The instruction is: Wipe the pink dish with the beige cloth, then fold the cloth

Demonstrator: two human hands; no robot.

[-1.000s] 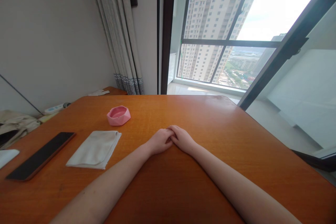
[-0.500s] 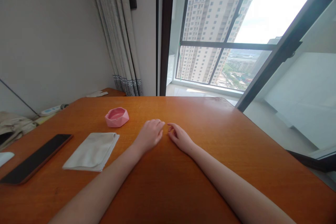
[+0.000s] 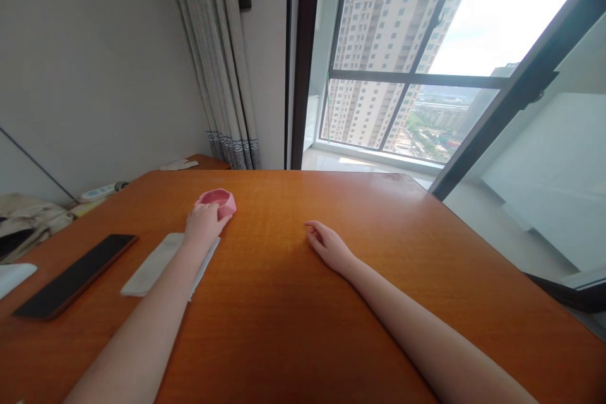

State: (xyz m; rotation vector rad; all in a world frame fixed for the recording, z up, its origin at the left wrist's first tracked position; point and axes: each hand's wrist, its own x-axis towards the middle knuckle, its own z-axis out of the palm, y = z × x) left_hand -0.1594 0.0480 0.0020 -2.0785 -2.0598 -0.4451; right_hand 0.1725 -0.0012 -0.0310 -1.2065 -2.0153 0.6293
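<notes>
Bowl (image 3: 229, 203) under left hand (image 3: 204, 222), right hand (image 3: 330, 247) resting apart

From my end of the feed, I see the pink bowl sitting left of the middle of the table (image 3: 293, 328), toward the far edge. I have the left hand on its near side: the fingers lie over the near left rim and the thumb points along the side facing me. The back of the hand hides the fingertips, so I can't tell whether they are clamped on the rim or only touching it.

That arm crosses above the folded white cloth (image 3: 154, 269), covering a strip of it from my view, with a narrow edge of cloth showing on the arm's right. Left of the cloth, well apart from the hand, I see a long black slab (image 3: 78, 274) with a brown edge, set at a slant. A white object (image 3: 14, 278) pokes in at the picture's left border.

The right hand rests on its side near the middle of the table, well apart from the bowl and the left hand. I see its fingers loosely curled, a small gap showing between thumb and fingers. Beyond the table, a grey curtain (image 3: 213, 50) hangs left of a large window (image 3: 398, 63).
</notes>
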